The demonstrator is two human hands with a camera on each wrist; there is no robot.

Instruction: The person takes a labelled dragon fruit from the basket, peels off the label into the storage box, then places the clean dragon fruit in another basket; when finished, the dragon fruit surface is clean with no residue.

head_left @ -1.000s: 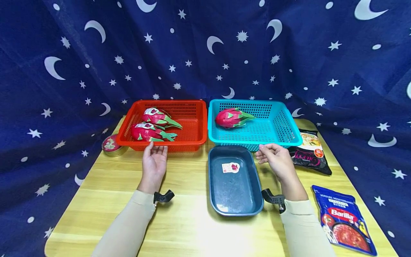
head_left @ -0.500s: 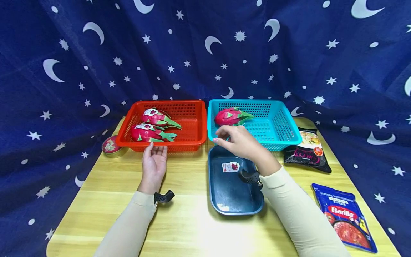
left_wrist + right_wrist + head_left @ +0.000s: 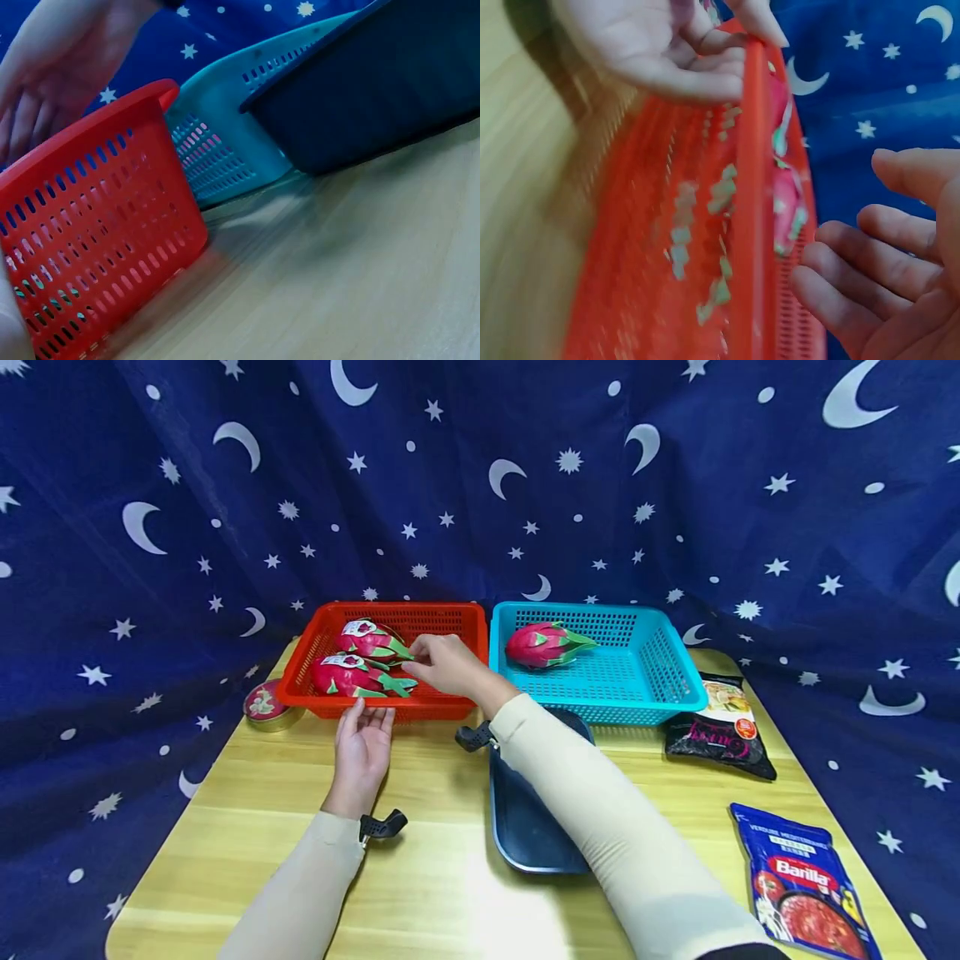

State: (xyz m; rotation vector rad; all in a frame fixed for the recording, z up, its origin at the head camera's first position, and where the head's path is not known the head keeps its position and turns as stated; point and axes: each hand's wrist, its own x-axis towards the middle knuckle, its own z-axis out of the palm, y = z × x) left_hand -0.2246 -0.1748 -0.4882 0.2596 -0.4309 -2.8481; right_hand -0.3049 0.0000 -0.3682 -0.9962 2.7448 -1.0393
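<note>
In the head view my left hand point(image 3: 362, 758) grips the front rim of the red basket point(image 3: 442, 702), thumb over the rim and fingers beneath. Two pink dragon fruits, a rear one point(image 3: 375, 643) and a front one point(image 3: 341, 678), lie inside it with white labels and green leaf tips. Over the basket reaches my right hand point(image 3: 453, 667), near the leaf tips; its loosely bent fingers hold nothing in the right wrist view. A third dragon fruit point(image 3: 540, 646) lies in the turquoise basket point(image 3: 600, 706).
A dark blue tray point(image 3: 528, 827) stands in front of the turquoise basket, partly hidden by my right sleeve. At right lie a black food packet point(image 3: 716, 739) and a blue Barilla pouch point(image 3: 806, 881). A round tin point(image 3: 264, 703) sits left of the red basket.
My right hand has moved left from beside the turquoise basket's front edge, across the tray, to over the red basket. The left hand stays at the red rim.
</note>
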